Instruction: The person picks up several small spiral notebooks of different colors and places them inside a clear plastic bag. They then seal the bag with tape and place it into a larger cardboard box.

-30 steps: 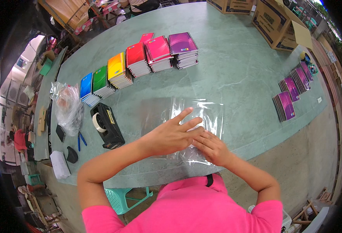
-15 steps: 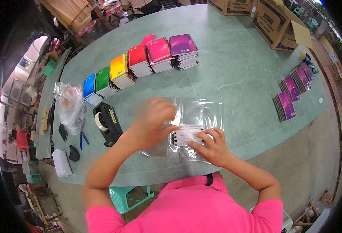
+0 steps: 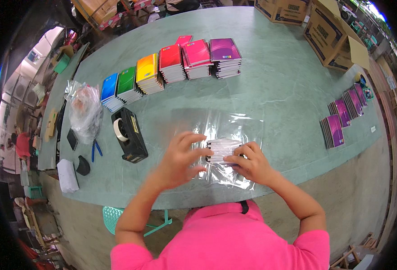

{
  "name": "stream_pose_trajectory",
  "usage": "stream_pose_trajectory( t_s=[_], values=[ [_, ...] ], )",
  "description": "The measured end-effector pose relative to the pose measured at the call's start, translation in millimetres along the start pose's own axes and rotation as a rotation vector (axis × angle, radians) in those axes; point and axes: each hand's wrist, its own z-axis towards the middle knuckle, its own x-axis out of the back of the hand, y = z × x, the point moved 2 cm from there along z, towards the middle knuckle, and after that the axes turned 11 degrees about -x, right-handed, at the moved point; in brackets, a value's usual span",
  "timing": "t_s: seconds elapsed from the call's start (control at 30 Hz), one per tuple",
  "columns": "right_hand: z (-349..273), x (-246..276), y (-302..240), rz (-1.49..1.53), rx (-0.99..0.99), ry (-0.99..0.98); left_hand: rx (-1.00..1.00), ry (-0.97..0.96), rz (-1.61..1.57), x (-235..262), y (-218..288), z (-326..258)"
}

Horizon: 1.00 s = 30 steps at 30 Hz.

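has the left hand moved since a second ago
Yes, to the left: it was over the right hand and is now apart from it, nearer the black tape dispenser. The left hand is slightly blurred.

Looks to me like a packing workshop: stacked notebooks (image 3: 170, 57) and clear plastic (image 3: 251, 128) on one broad table (image 3: 279, 85), a tape dispenser (image 3: 135, 143) at left, cardboard cartons (image 3: 326, 35) far right, bare concrete floor (image 3: 338, 189) around it.

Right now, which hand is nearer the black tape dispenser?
Left. The left hand is right of the black tape dispenser, apart from it; the right hand is farther right, at the right end of the white stack.
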Motion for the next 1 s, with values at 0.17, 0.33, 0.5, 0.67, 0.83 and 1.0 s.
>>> stream_pose_trajectory(
  t_s=[0.17,0.33,0.5,0.67,0.83,1.0],
  values=[
    [11.3,5.6,-7.9,0.131,0.004,-0.095,-0.056,0.308,0.247,-75.4,-0.6,-33.8],
    [10.3,-0.2,2.6,0.199,-0.056,-0.089,0.065,0.396,-0.032,-60.4,-7.0,-5.4],
    [9.4,-5.3,1.5,0.283,-0.207,-0.056,0.383,0.388,-0.330,-54.2,-18.8,-6.9],
    [31.4,0.5,-3.6,0.363,-0.503,0.306,0.380,0.180,-0.412,-63.4,-43.0,-3.0],
    [41.2,0.1,25.7,0.584,-0.655,-0.312,0.111,-0.149,-0.075,-46.1,-26.8,28.1],
    [47.6,-3.5,-10.4,0.105,-0.149,-0.184,0.094,-0.317,0.133,-47.0,2.2,8.4]
  ],
)
